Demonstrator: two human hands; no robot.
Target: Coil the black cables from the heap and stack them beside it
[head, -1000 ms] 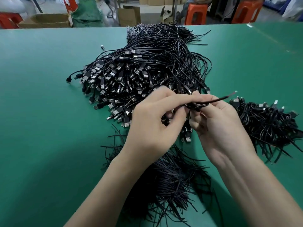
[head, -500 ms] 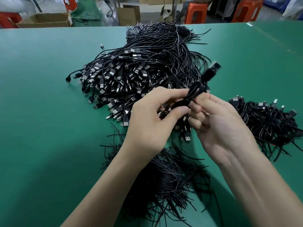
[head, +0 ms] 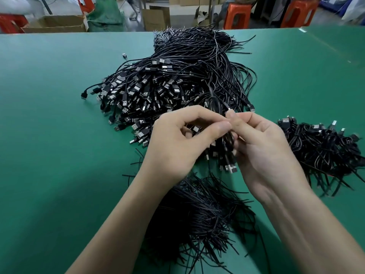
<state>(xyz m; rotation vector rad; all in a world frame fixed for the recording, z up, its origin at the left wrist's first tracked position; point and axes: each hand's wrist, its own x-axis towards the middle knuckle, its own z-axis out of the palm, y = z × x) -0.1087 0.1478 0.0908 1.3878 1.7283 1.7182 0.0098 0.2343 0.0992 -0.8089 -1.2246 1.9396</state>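
Since half a second ago the plug that stuck up past the fingertips toward the far right corner has dropped out of sight, and the one cable [head: 227, 139] in work now sits as a short dark bundle squeezed between two hands, a small loop of it poking up just above them. Both hands have barely shifted. The left hand [head: 177, 143] pinches the bundle tightly between thumb and forefinger, with its other fingers curled under. The right hand [head: 264, 151] closes on it from the other side, its forefinger and thumb meeting the left thumb tip. They hold the cable over the near side of the single heap [head: 177, 76], which spreads from the middle of the green desk [head: 59, 135] to its far edge with plugs fanned leftward. One stack [head: 324, 147] of coiled cables lies by the right edge — apart from the heap. One pile of loose black strands [head: 201, 214] lies at the near edge, under the forearms.
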